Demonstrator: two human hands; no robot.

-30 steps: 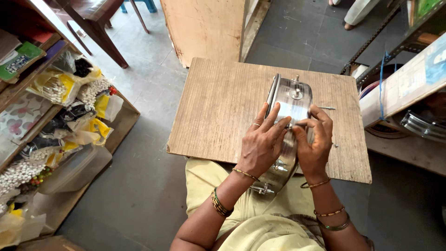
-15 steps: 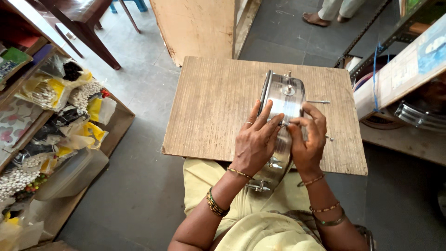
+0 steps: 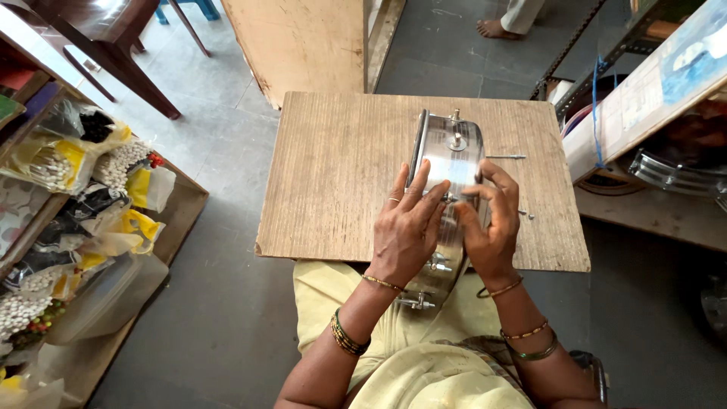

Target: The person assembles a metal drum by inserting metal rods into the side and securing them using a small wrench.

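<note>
A shiny metal drum frame [image 3: 447,163] is stood on edge on the wooden board [image 3: 341,174], lower end overhanging the near edge above the lap. Its lower rim is partly hidden behind both hands; full outline can't be traced.

The left hand [image 3: 405,231] is laid flat against the frame's left side, fingers spread and extended upward, nothing pinched. The right hand [image 3: 488,223] is curled over the frame's right side, fingertips [image 3: 458,203] drawn together at a small fitting near the frame's middle. What is pinched there is too small and too covered to identify; a small screw or nut is possible, can't be confirmed.

Threaded lugs [image 3: 435,265] are seen protruding from the frame just below the left hand; more are seen at the top end [image 3: 455,140]. Count can't be given, several are blocked by the palms.

A thin metal rod [image 3: 506,157] is laid on the board just right of the frame. A second small metal piece [image 3: 525,214] lies near the right hand, shape unclear.

Left side: shelf with plastic bags [image 3: 83,174], contents blurred. Top edge: another person's bare foot [image 3: 496,29], rest cut off. Right: stacked metal rims [image 3: 666,170] under a shelf, partly cropped.
</note>
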